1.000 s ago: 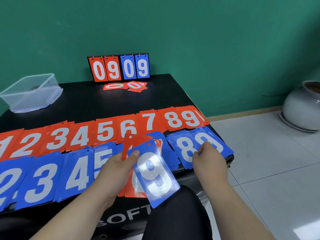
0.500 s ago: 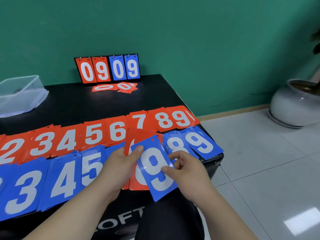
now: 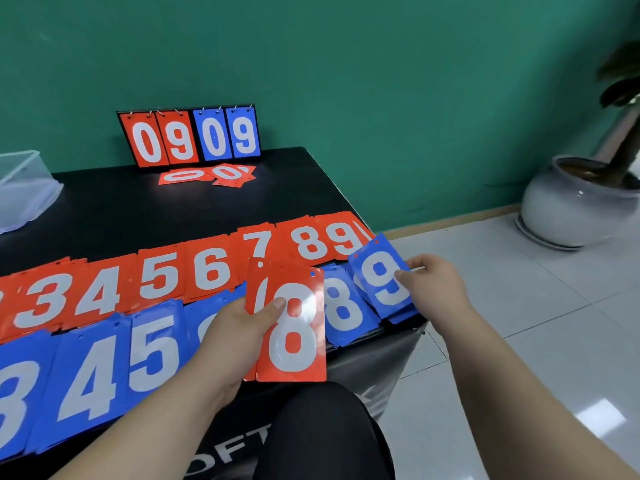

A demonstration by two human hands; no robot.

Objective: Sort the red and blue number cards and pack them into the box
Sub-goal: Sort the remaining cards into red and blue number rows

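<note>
While hands (image 3: 239,327) (image 3: 434,289) hold cards (image 3: 294,341) (image 3: 379,282), box (image 3: 24,192) lies far left.

clear box (image 3: 24,192) cut by left edge | blue card (image 3: 201,320) mostly behind left hand (image 3: 239,337)

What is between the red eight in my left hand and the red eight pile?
Nothing visible. The red eight card in the left hand has a clear path to the red eight pile behind it.

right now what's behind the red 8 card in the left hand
Behind the red 8 card in the left hand, a second red card peeks out leftward. Only a sliver of its numeral shows; the number is covered.
</note>
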